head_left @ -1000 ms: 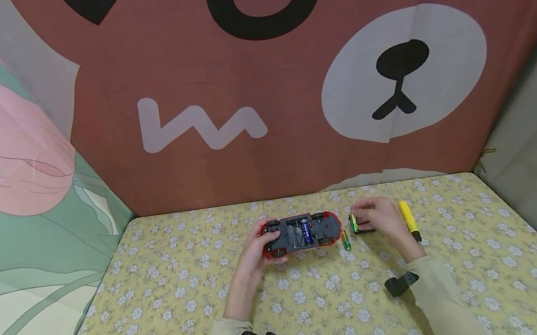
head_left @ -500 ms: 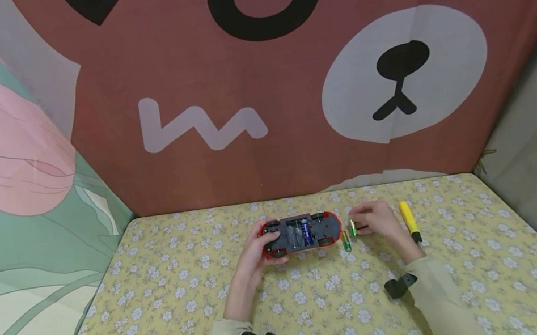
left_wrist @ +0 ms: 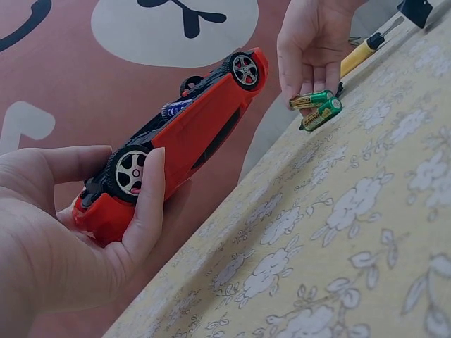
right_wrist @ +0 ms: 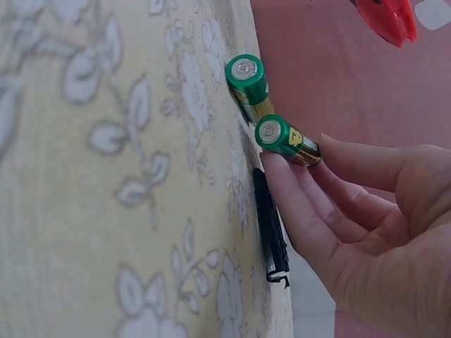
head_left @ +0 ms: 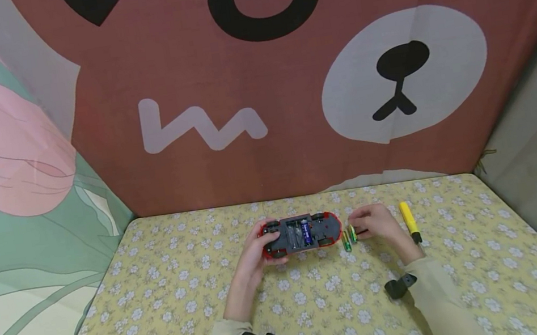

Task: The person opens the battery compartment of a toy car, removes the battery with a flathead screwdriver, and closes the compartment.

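A red toy car [head_left: 300, 233] lies upside down on the flowered table, its grey underside up and a blue battery [head_left: 305, 231] in the open compartment. My left hand [head_left: 265, 243] grips the car's left end, thumb and fingers round the body [left_wrist: 183, 134]. Just right of the car, my right hand [head_left: 361, 226] pinches a green battery [right_wrist: 285, 137] by its far end. That battery hangs close beside a second green battery [right_wrist: 248, 84], which lies on the table. Whether the two touch is unclear.
A flat black cover piece [right_wrist: 271, 232] lies on the cloth under my right fingers. A yellow-handled screwdriver [head_left: 408, 219] lies to the right of that hand. Patterned fabric walls stand behind the table and at both sides.
My right hand has carried the green battery down and left, close to the second battery by the car. The left hand and car have stayed put.
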A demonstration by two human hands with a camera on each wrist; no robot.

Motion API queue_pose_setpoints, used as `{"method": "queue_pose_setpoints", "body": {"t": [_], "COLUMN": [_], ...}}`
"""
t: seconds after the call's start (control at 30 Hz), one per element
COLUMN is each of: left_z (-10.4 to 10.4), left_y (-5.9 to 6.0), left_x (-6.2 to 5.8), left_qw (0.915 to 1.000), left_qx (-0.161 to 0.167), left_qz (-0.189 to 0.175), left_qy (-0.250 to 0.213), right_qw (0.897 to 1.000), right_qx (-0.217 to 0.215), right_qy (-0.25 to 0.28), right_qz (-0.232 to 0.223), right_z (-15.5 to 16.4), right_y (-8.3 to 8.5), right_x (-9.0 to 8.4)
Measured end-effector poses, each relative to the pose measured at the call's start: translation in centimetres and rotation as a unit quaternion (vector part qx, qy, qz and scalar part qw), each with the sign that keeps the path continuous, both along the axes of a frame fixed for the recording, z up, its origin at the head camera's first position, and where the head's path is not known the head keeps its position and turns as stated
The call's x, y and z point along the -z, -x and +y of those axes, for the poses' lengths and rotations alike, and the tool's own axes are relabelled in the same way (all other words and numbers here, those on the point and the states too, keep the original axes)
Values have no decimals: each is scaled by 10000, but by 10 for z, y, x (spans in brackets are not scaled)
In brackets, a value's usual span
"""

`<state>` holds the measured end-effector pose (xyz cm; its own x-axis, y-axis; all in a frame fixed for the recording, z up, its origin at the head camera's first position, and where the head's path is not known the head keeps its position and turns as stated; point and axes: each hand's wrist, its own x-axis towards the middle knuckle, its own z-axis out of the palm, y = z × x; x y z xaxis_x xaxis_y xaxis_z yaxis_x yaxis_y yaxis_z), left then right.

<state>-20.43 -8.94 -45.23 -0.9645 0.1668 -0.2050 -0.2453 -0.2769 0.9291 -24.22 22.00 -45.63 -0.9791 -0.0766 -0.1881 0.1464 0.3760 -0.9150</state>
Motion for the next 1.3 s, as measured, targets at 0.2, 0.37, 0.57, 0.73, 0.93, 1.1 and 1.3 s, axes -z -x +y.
{"method": "queue_pose_setpoints", "body": {"t": [0.2,0.37,0.57,0.73,0.93,1.1,1.3], "left_z": [0,0,0,0,0,0,0], "left_y": [0,1,1,1,0,0,0], "left_x": [-1,0,0,0,0,0,1], "left_qw": [10000,10000,10000,10000,10000,10000,10000], "left_qx": [-1,2,-9,-19,-15,-7,3], "left_qz": [-29,-33,-32,-40,-53,-47,-33], "left_qy": [-17,-34,-28,-14,-12,0,14], "right_qw": [10000,10000,9999,9997,9984,9972,9941], "right_qx": [-62,-67,-155,-221,-509,-595,-577], "right_qy": [8,14,-40,-104,-233,-424,-839], "right_qz": [-29,-48,-27,-61,31,164,369], "right_z": [2,2,3,4,3,1,-2], "right_y": [1,1,1,0,-2,-4,-4], "right_x": [3,2,1,1,-2,-7,-7]}}
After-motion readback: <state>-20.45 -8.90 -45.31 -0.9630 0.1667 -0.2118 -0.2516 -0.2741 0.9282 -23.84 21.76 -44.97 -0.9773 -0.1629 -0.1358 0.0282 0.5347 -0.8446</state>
